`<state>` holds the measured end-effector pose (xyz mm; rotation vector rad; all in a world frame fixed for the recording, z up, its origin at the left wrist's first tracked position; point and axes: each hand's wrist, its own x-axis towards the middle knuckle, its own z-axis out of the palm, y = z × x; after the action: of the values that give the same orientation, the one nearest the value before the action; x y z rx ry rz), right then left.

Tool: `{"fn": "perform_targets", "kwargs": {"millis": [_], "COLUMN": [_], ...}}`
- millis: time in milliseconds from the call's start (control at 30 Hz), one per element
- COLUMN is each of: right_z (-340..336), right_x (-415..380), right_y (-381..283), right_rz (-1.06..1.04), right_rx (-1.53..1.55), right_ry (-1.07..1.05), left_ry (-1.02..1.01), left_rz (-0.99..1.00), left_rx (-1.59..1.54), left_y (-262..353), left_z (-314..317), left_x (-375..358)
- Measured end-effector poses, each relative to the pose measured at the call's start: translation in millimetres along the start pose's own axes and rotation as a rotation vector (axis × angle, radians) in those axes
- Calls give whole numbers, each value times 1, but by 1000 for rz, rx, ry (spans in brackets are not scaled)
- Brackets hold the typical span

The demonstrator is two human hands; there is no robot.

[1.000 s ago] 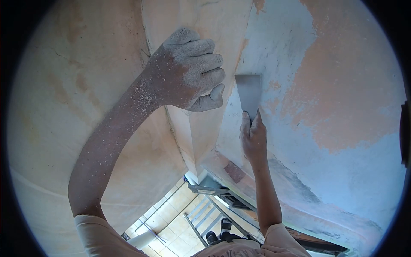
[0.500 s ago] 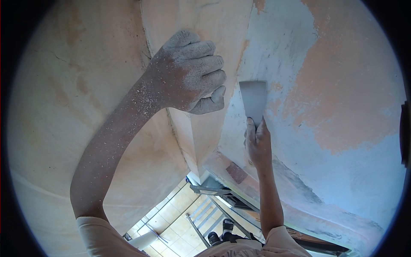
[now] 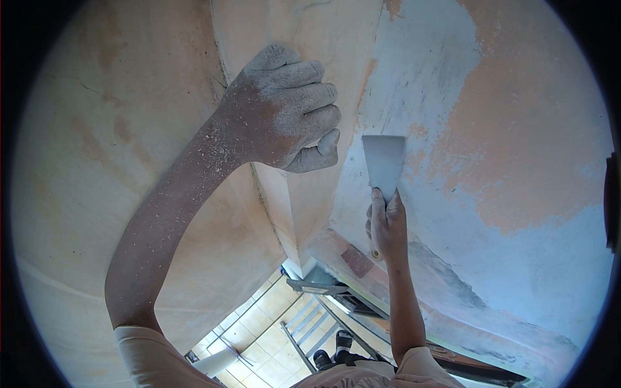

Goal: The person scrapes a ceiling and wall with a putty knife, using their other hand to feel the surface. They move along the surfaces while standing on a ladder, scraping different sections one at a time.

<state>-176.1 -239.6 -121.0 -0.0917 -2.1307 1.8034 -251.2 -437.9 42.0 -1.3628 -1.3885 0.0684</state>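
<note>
Coated in pale dust, my left hand (image 3: 288,107) is curled into a fist against the corner edge of the wall (image 3: 291,200); whether anything is inside it is hidden. My right hand (image 3: 387,223) grips the handle of a wide metal scraper (image 3: 385,161), its blade pointing up along the blue-painted wall (image 3: 430,84). Orange-pink patches show where the blue paint is absent, to the right of the blade. Dust specks also cover my left forearm.
Below are a metal ladder (image 3: 307,323), my sandalled feet (image 3: 343,339) and a tiled floor (image 3: 255,320). A dark framed object (image 3: 352,301) stands by the wall's foot. A dark item (image 3: 610,204) is at the far right edge.
My right hand and the scraper have moved slightly down along the wall. My left hand has stayed almost in place.
</note>
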Motion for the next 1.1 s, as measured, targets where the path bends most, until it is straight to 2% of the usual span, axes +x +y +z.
{"fn": "perform_targets", "kwargs": {"millis": [233, 533, 1100], "right_z": [4, 18, 7], "right_x": [-4, 6, 6], "right_y": [-1, -10, -18], "right_rz": [56, -50, 4], "right_rx": [145, 100, 107], "right_ry": [12, 68, 2], "left_ry": [-11, 4, 26], "left_rz": [-22, -12, -19], "left_rx": [-10, -25, -21], "left_y": [1, 3, 3], "left_z": [-2, -1, -1], "left_x": [-1, 2, 2]}}
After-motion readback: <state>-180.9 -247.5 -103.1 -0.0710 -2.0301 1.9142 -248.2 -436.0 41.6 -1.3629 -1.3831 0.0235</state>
